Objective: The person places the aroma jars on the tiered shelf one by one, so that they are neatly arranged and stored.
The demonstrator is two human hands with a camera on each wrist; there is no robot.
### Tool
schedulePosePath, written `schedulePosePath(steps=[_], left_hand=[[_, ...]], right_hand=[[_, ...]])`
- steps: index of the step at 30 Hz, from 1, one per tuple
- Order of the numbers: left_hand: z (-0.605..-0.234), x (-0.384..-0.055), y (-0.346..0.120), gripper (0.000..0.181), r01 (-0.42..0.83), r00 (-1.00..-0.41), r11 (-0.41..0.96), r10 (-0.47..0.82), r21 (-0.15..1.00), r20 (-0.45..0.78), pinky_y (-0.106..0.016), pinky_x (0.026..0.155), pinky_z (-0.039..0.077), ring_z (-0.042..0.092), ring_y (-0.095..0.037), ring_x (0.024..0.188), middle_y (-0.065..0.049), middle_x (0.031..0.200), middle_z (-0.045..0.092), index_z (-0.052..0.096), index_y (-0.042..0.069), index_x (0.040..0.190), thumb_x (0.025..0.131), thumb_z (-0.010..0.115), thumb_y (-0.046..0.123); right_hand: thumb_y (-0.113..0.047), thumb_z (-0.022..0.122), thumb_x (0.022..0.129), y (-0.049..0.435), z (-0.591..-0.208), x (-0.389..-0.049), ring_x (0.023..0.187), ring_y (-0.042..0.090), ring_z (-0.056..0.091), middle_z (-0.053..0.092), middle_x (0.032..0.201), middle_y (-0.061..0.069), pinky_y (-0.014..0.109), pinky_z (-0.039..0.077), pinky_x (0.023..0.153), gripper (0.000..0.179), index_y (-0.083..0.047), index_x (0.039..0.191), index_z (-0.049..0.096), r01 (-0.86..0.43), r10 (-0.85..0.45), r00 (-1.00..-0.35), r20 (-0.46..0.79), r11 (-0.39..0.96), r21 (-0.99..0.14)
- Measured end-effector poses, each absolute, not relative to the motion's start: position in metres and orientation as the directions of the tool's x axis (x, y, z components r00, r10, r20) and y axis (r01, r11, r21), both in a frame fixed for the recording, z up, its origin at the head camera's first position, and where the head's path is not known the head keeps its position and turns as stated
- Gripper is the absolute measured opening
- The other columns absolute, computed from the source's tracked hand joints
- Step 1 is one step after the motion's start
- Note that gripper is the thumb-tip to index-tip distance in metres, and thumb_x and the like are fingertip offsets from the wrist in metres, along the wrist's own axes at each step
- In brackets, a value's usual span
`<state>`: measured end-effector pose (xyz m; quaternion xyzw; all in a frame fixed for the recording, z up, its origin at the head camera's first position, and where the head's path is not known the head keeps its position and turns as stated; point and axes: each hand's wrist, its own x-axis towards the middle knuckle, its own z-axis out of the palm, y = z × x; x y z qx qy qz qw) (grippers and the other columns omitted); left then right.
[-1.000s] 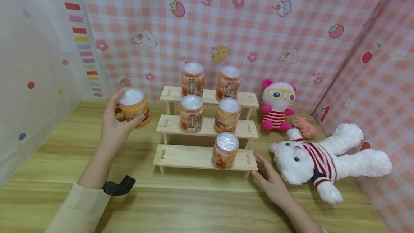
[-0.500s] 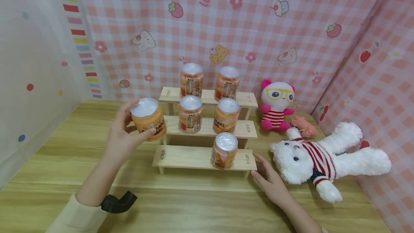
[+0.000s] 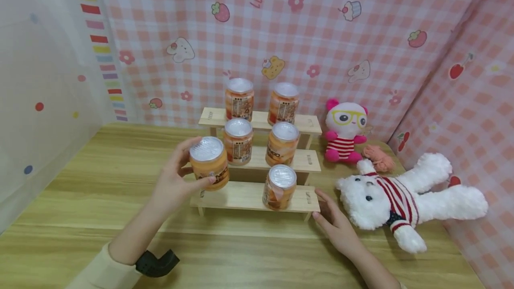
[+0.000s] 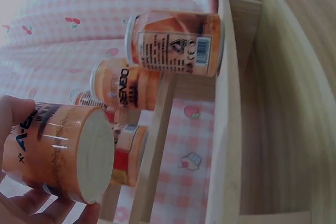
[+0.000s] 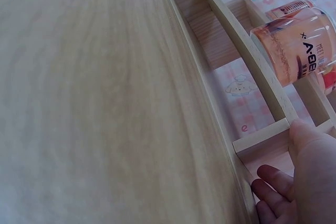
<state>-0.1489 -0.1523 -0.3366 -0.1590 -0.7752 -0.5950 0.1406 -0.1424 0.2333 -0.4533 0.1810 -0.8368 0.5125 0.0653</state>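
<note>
My left hand (image 3: 170,191) grips an orange-labelled can (image 3: 210,174) with a silvery lid, thumb in front and fingers behind. It is held upright over the left part of the lowest tier of a stepped wooden display rack (image 3: 237,196). In the left wrist view the can's pale base (image 4: 96,156) shows, apart from the shelf. My right hand (image 3: 338,227) holds the right end of that lowest tier, thumb (image 5: 310,137) at its front corner and fingers by the side. A similar can (image 3: 279,188) stands on the right of the lowest tier.
The middle tier carries two more cans, left (image 3: 238,142) and right (image 3: 282,144); the top tier bears another pair. Right of the rack sit a pink-and-white panda toy (image 3: 346,130), a ball of pinkish yarn (image 3: 379,158) and a white plush bear (image 3: 401,200) lying down. A checked curtain hangs behind.
My left hand has carried the can rightward and toward me, from beside the rack to over the left of its lowest tier. The right hand has stayed at the rack's end.
</note>
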Motion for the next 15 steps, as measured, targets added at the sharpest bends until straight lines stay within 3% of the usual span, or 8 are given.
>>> schedulePosePath(steps=[15], left_hand=[[-0.358,-0.152,-0.126,0.076,0.392,-0.918,0.194,0.155,0.899,0.366,-0.046,0.088,0.047,0.053,-0.028,0.112,-0.010,0.129,0.052,0.047,0.016,0.135,0.070,0.085,0.006]], right_hand=[[-0.006,0.057,0.096,0.233,-0.451,-0.141,0.108,0.025,0.057,0.060,0.119,0.016,0.026,0.047,0.088,0.054,-0.008,0.146,0.035,-0.347,-0.240,-0.933,0.267,0.414,-0.841]])
